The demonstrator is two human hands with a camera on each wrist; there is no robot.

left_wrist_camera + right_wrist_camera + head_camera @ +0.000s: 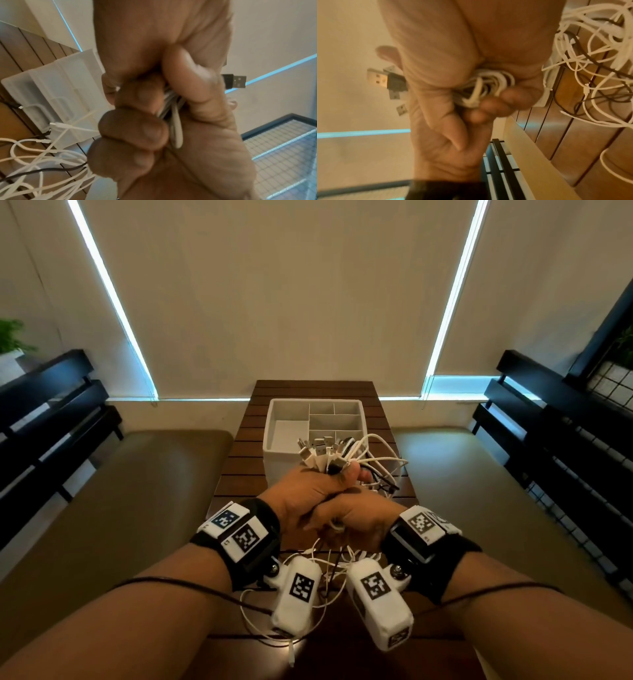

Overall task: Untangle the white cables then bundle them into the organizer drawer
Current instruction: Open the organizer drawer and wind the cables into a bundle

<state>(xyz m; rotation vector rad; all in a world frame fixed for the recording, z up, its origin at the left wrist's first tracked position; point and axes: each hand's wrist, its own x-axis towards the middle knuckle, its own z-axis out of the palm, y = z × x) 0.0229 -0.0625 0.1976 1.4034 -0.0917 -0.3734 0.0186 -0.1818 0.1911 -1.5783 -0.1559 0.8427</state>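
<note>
A: What are the hands doing?

B: The left hand [301, 494] and the right hand [352, 522] are pressed together, each with fingers curled tight around one bunch of white cables [329, 453]. The plug ends fan out just beyond the left hand's thumb; loose loops hang below both wrists onto the slatted surface [239, 460].

A: Where is the organizer?

B: The organizer drawer [274, 419], a white divided box, sits just beyond the hands, past the plugs. No cable lies in its compartments yet, as far as I can tell.

A: What might go wrong?

B: I judge the trailing loops the main risk. They look tangled with a black cable [42, 171], so lifting the bunch could drag that along or tighten the knots. Loops might also snag on the wrist cameras or catch the drawer's rim and tip it.

A: Any writing or brands?

B: None readable. The wrist units carry only black-and-white square code markers, and the USB plug [237, 81] shows no logo.
</note>
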